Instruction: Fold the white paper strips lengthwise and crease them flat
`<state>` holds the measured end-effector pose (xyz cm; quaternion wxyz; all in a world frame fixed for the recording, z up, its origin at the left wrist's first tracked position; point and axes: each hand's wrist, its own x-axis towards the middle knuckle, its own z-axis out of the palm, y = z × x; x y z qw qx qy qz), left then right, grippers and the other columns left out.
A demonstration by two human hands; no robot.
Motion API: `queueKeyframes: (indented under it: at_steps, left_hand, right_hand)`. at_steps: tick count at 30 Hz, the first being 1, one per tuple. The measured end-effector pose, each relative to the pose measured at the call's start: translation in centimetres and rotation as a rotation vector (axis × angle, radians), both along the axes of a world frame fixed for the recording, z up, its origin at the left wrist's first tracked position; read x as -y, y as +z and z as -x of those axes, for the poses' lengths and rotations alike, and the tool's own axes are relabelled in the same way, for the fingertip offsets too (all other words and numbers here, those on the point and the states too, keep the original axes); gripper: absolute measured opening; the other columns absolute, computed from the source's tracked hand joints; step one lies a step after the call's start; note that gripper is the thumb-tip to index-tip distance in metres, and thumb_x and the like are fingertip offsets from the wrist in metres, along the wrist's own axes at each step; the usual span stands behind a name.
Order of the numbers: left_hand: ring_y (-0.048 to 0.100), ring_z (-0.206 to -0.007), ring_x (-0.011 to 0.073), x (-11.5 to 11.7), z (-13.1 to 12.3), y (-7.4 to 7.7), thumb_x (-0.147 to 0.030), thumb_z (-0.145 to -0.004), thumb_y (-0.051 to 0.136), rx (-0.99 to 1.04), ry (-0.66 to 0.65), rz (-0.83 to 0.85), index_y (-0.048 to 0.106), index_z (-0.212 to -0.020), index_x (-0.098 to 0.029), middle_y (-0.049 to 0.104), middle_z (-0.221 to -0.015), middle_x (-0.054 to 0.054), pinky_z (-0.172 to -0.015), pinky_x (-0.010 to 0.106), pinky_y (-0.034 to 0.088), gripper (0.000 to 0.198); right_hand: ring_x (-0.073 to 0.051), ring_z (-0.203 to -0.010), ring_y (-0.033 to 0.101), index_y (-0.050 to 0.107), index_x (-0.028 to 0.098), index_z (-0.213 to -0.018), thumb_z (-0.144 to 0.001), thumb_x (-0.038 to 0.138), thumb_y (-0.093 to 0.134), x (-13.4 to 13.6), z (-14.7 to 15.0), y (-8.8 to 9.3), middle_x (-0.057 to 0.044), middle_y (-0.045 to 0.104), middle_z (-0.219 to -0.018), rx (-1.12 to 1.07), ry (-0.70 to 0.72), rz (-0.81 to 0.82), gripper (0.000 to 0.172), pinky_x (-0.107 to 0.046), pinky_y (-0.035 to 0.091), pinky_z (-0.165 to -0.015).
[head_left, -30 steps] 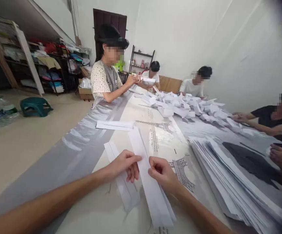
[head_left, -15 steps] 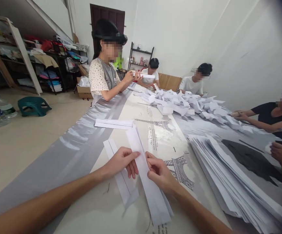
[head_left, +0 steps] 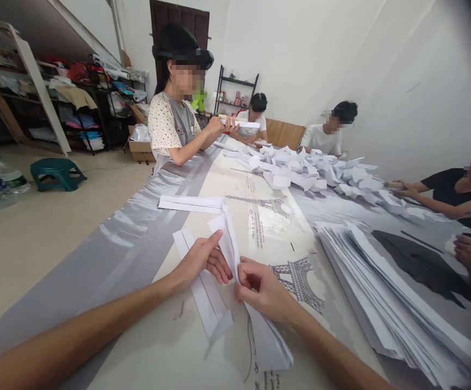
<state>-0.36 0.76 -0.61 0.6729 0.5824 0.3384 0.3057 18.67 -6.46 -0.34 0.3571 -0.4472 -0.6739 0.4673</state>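
Note:
In the head view a long folded paper strip (head_left: 227,238) stands on edge between my hands, its lower end fanned into layers. My right hand (head_left: 263,287) pinches the strip near its middle, thumb against fingers. My left hand (head_left: 202,260) is open, thumb raised and fingers stretched out along the strip's left side. Under the left hand lies a flat paper strip (head_left: 214,309) with a dark line along it and a bent lower corner. Another lined paper strip (head_left: 190,203) lies crosswise beyond, close to the held strip's top end.
A thick stack of paper sheets (head_left: 381,292) lies on the table to my right. Farther back is a heap of folded white papers (head_left: 296,168). Several people work around the table, one person (head_left: 178,114) standing at the left edge. A green stool (head_left: 58,172) stands on the floor.
The held strip has turned from lying broad side up to standing on edge. My left thumb has come off its face, and my right hand has shifted slightly left, pinching it.

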Motion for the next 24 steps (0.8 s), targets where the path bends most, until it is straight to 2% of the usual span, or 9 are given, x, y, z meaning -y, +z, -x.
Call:
queueKeyframes:
  at_steps: [5,8,10,13,15,17,19,21,24]
  left_hand:
    - [0.061,-0.044,0.016,-0.1,0.1,-0.1,-0.059,-0.088,0.065,-0.111,0.04,-0.086,0.058,-0.066,-0.016,0.068,-0.057,0.007,-0.041,0.024,0.046,0.049]
    - [0.06,-0.047,0.0142,0.0,0.0,0.1,-0.047,-0.092,0.063,-0.086,0.003,-0.093,0.059,-0.073,-0.016,0.068,-0.06,0.005,-0.045,0.023,0.045,0.037]
    - [0.06,-0.051,0.0133,0.0,0.1,0.3,-0.042,-0.094,0.061,-0.045,-0.012,-0.096,0.059,-0.073,-0.016,0.068,-0.063,0.004,-0.049,0.023,0.045,0.033]
    - [0.06,-0.056,0.0126,-0.4,0.4,0.3,-0.04,-0.094,0.06,0.034,-0.038,-0.114,0.062,-0.074,-0.015,0.069,-0.068,0.005,-0.056,0.025,0.046,0.032]
    - [0.059,-0.057,0.0125,-0.9,0.7,0.2,-0.04,-0.094,0.06,0.084,-0.036,-0.122,0.064,-0.076,-0.014,0.069,-0.07,0.005,-0.057,0.025,0.045,0.032]
    - [0.058,-0.057,0.0122,-1.3,0.9,0.1,-0.04,-0.093,0.062,0.106,-0.003,-0.129,0.064,-0.075,-0.014,0.067,-0.07,0.004,-0.057,0.025,0.043,0.032]
    - [0.056,-0.054,0.0114,-1.6,1.0,0.2,-0.042,-0.092,0.064,0.088,0.043,-0.141,0.062,-0.072,-0.015,0.065,-0.067,0.002,-0.055,0.025,0.041,0.033]
    - [0.052,-0.051,0.0103,-1.7,1.0,0.2,-0.044,-0.092,0.064,0.048,0.084,-0.171,0.059,-0.067,-0.016,0.06,-0.061,0.0,-0.052,0.024,0.037,0.038]
    - [0.048,-0.048,0.0097,-1.6,1.0,0.4,-0.044,-0.092,0.063,0.012,0.125,-0.208,0.055,-0.064,-0.016,0.054,-0.055,-0.002,-0.05,0.024,0.034,0.04]
  right_hand:
    - [-0.012,-0.063,0.037,0.034,0.021,-0.063,-0.077,0.008,0.058,0.4,0.4,0.2,0.004,0.04,-0.073,0.193,-0.016,-0.089,0.031,-0.027,0.032,-0.057]
    - [-0.012,-0.063,0.041,0.038,0.021,-0.063,-0.082,0.012,0.061,0.6,0.6,0.3,0.003,0.045,-0.074,0.221,-0.031,-0.099,0.031,-0.028,0.035,-0.06]
    - [-0.013,-0.063,0.051,0.04,0.021,-0.067,-0.09,0.021,0.061,0.7,0.6,0.7,0.003,0.052,-0.072,0.145,-0.027,-0.018,0.031,-0.028,0.039,-0.062]
    - [-0.018,-0.07,0.069,0.037,0.023,-0.076,-0.096,0.04,0.061,0.7,0.3,1.4,0.002,0.065,-0.081,-0.127,-0.067,0.187,0.035,-0.032,0.05,-0.066]
    - [-0.021,-0.076,0.075,0.039,0.024,-0.085,-0.095,0.047,0.064,0.5,-0.1,1.8,0.0,0.07,-0.094,-0.251,-0.126,0.295,0.035,-0.036,0.055,-0.07]
    - [-0.023,-0.078,0.076,0.047,0.025,-0.096,-0.093,0.049,0.066,0.3,-0.4,1.9,-0.003,0.074,-0.099,-0.253,-0.137,0.372,0.03,-0.039,0.057,-0.073]
    - [-0.023,-0.078,0.076,0.057,0.022,-0.102,-0.094,0.051,0.064,0.2,-0.5,1.7,-0.007,0.076,-0.099,-0.204,-0.086,0.396,0.031,-0.039,0.059,-0.073]
    - [-0.023,-0.076,0.076,0.064,0.019,-0.098,-0.095,0.052,0.061,0.0,-0.4,1.3,-0.009,0.076,-0.1,-0.173,-0.033,0.37,0.034,-0.038,0.059,-0.07]
    - [-0.021,-0.073,0.075,0.066,0.018,-0.095,-0.097,0.053,0.058,0.0,-0.3,0.8,-0.008,0.077,-0.098,-0.16,-0.032,0.313,0.036,-0.036,0.058,-0.068]
